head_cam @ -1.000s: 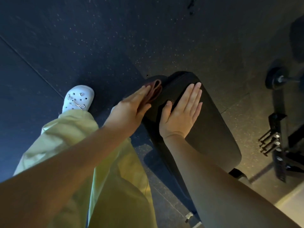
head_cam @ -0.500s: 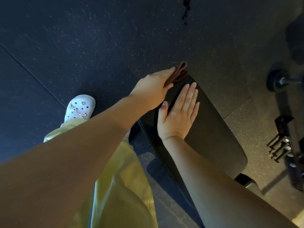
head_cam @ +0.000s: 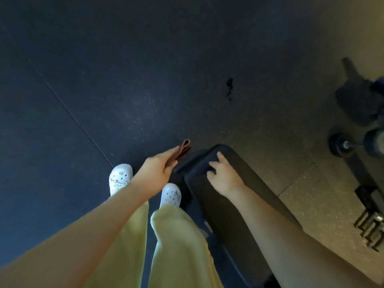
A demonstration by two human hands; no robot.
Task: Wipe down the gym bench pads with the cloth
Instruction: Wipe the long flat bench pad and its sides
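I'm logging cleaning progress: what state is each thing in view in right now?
cloth: folded, held in the air beside the pad's far end.
left hand: pinches the cloth, off the bench.
right hand: rests on the pad near its end, fingers bent.
bench pad: cloth not on it.
dumbbell: lying on the floor, untouched.

Left hand [head_cam: 157, 173] holding brown cloth [head_cam: 183, 150] beside bench pad [head_cam: 218, 215], right hand [head_cam: 224, 176] resting on it
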